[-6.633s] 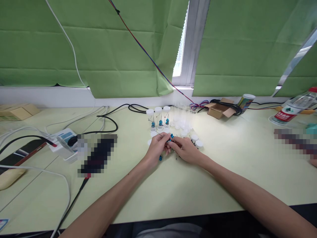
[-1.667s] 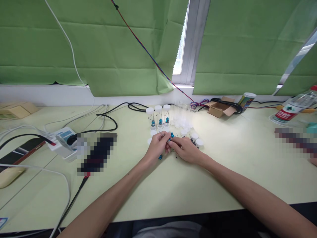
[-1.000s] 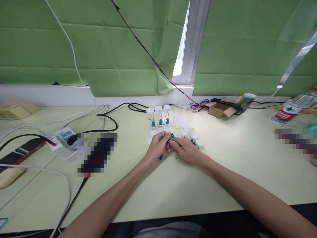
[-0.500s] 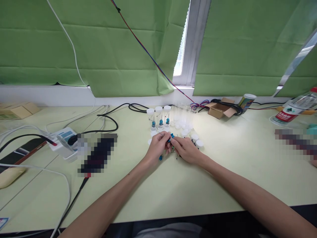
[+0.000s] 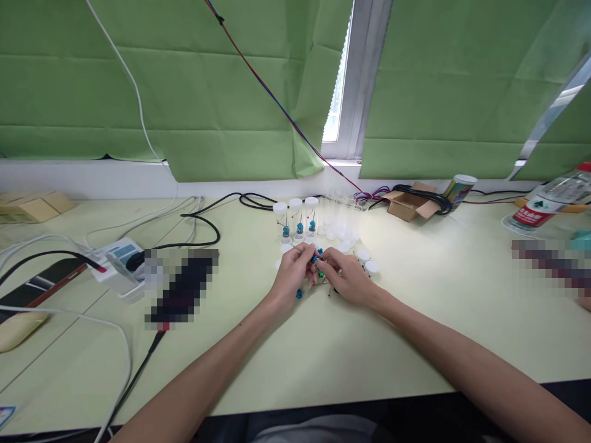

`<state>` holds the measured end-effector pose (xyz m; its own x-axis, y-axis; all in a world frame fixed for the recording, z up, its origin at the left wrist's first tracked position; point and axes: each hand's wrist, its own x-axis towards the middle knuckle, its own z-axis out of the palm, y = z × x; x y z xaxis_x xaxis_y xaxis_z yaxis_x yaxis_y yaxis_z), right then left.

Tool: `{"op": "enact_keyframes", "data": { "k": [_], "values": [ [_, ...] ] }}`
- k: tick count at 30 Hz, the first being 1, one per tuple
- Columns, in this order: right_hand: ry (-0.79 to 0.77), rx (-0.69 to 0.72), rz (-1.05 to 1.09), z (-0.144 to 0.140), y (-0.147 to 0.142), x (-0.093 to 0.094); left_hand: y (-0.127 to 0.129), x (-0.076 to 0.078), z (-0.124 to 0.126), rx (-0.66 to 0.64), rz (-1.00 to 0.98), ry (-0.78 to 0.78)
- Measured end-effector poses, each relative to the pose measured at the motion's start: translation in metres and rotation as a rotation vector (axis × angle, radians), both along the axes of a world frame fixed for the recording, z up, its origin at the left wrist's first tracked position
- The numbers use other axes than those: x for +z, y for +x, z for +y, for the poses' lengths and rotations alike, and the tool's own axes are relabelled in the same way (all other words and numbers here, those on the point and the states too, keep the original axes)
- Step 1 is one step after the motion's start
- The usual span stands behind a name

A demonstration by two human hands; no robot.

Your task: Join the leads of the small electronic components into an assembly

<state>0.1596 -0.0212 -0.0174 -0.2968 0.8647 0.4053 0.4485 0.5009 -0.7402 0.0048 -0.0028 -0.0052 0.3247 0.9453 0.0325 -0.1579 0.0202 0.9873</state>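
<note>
Close together over the middle of the table, both my hands are closed at one small blue part (image 5: 319, 253). My left hand (image 5: 294, 269) pinches it between thumb and fingers, and a thin wire shows by the fingertips. Thumb and forefinger of my right hand (image 5: 349, 278) meet the same part from the right. Just below the fingertips a green piece (image 5: 321, 273) shows; whether it is held I cannot tell. Another blue part (image 5: 300, 294) lies under my left wrist. Behind stand clear tubes with white caps (image 5: 295, 221), with blue parts and wires inside.
Clear tubes (image 5: 344, 218) without visible contents stand behind my right hand, with loose white caps (image 5: 371, 267) beside it. A power strip (image 5: 120, 264) with cables and a blurred dark object (image 5: 187, 286) lie left. A cardboard box (image 5: 410, 206) and a bottle (image 5: 547, 203) stand right.
My right fingers have shifted slightly on the blue part, with the forefinger more bent. The green piece shows more clearly. My left hand has barely moved.
</note>
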Motion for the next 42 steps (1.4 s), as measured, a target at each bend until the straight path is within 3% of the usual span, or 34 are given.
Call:
{"op": "enact_keyframes", "data": {
  "k": [21, 36, 42],
  "values": [
    [0.016, -0.086, 0.063, -0.0006, -0.0005, 0.0031, 0.0011, 0.0033, -0.0008, 0.002, 0.080, 0.034],
    [0.037, -0.106, 0.006, 0.0041, -0.0002, -0.0016, -0.0004, 0.0053, -0.0017, -0.098, -0.137, -0.124],
    [0.010, -0.124, 0.044, 0.0028, 0.0000, 0.0004, -0.0007, 0.0031, 0.0006, -0.073, -0.170, -0.146]
  ]
}}
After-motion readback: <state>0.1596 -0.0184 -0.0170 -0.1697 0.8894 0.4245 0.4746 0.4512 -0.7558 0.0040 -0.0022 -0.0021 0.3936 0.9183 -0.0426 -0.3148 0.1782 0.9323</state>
